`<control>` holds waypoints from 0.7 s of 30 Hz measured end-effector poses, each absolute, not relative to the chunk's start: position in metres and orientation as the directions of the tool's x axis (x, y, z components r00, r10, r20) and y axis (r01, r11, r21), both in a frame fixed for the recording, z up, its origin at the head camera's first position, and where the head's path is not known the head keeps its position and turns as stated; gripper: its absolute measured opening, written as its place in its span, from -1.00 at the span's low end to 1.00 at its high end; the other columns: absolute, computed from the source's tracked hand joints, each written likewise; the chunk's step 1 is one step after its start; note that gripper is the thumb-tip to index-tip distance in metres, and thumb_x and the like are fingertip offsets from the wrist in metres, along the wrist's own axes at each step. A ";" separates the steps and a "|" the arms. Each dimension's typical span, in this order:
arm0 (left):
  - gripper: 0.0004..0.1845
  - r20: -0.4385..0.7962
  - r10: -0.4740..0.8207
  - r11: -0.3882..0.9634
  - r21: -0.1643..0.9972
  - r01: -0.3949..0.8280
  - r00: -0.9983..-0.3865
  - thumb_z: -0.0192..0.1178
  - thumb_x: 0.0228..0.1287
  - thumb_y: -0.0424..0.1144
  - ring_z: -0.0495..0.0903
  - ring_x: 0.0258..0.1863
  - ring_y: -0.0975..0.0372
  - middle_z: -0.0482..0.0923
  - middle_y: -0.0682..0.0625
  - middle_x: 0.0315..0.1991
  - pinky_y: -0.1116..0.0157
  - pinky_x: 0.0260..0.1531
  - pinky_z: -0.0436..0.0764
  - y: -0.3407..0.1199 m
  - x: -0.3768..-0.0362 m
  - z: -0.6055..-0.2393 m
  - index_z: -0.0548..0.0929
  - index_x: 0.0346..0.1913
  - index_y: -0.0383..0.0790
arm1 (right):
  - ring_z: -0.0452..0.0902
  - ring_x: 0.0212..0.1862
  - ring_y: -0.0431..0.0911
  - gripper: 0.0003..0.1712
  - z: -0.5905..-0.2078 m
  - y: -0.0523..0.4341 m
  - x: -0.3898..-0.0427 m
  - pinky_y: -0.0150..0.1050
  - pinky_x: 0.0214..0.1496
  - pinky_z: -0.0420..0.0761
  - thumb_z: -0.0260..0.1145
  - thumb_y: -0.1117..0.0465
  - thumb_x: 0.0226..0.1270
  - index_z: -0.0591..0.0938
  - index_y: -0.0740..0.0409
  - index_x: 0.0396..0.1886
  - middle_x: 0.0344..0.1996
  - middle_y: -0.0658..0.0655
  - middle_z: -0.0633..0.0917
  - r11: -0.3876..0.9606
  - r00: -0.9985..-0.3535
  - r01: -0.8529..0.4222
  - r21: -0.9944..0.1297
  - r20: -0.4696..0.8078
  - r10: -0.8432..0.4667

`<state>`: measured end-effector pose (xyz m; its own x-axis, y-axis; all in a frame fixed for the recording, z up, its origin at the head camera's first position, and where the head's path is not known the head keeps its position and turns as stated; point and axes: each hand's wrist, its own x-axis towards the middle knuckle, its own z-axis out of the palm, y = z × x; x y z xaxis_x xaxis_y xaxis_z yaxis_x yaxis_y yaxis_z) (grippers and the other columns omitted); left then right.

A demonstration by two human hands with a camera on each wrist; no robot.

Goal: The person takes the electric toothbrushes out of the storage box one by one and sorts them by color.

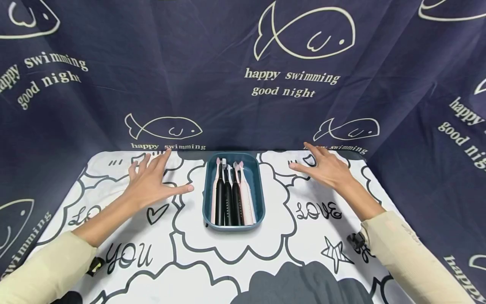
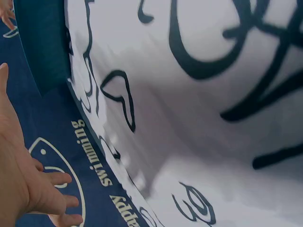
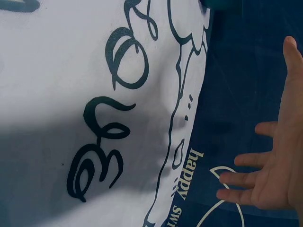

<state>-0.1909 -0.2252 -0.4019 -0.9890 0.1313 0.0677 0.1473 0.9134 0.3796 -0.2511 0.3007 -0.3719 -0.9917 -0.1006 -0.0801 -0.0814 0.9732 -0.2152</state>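
Note:
A teal tray (image 1: 206,185) sits at the middle back of the table and holds several electric toothbrushes (image 1: 231,194), black and pale pink, lying side by side with heads pointing away. My left hand (image 1: 153,179) hovers left of the tray with fingers spread, thumb pointing toward the tray's rim, holding nothing. My right hand (image 1: 324,166) is spread the same way to the right of the tray, empty. In the left wrist view the left hand (image 2: 28,184) shows with the tray's wall (image 2: 45,42) beyond it. The right wrist view shows the right hand (image 3: 274,165) with straight fingers.
The table carries a white cloth (image 1: 243,253) with black cartoon clouds and lettering. A dark blue curtain (image 1: 243,76) with fish drawings hangs close behind and on both sides. A small black clip (image 1: 355,240) sits by my right sleeve.

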 end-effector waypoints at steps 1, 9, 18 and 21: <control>0.54 0.066 0.136 0.909 0.387 0.151 -0.988 0.34 0.11 0.77 -0.13 0.81 -0.46 0.13 -0.35 0.82 -0.59 0.61 -0.20 -0.223 -0.190 -0.401 -0.19 0.91 0.09 | 0.27 0.65 0.59 0.39 -0.371 0.300 -0.251 0.68 0.40 0.46 0.06 -0.85 0.35 0.00 -0.20 0.93 0.81 0.49 0.12 0.972 -0.991 -0.083 -0.218 -0.082 -0.103; 0.51 0.028 0.178 0.891 0.419 0.173 -0.984 0.34 0.16 0.73 -0.03 0.82 -0.39 0.08 -0.29 0.85 -0.50 0.68 -0.17 -0.209 -0.181 -0.400 -0.16 0.91 0.02 | 0.20 0.71 0.55 0.38 -0.368 0.290 -0.250 0.72 0.50 0.35 0.06 -0.84 0.36 0.06 -0.17 0.92 0.79 0.53 0.15 0.962 -0.989 -0.081 -0.262 -0.102 -0.111; 0.51 0.003 0.214 0.867 0.460 0.191 -0.977 0.36 0.15 0.73 0.02 0.82 -0.35 0.10 -0.33 0.84 -0.47 0.65 -0.07 -0.192 -0.172 -0.405 -0.11 0.91 -0.03 | 0.09 0.79 0.47 0.37 -0.371 0.281 -0.252 0.68 0.62 0.22 0.10 -0.83 0.37 0.11 -0.15 0.91 0.82 0.45 0.16 0.946 -0.985 -0.099 -0.308 -0.102 -0.136; 0.51 0.012 0.220 0.862 0.467 0.200 -0.975 0.38 0.15 0.71 0.06 0.80 -0.34 0.13 -0.34 0.82 -0.45 0.63 -0.02 -0.188 -0.169 -0.407 -0.09 0.91 -0.04 | 0.09 0.80 0.44 0.36 -0.373 0.277 -0.252 0.64 0.65 0.22 0.11 -0.81 0.38 0.14 -0.11 0.90 0.82 0.42 0.18 0.938 -0.985 -0.108 -0.330 -0.091 -0.145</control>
<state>-0.1692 -0.1879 -0.4068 -0.9754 0.2201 0.0118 0.2000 0.8616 0.4666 -0.2518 0.2774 -0.3734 -0.9853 -0.1452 -0.0905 -0.1079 0.9379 -0.3298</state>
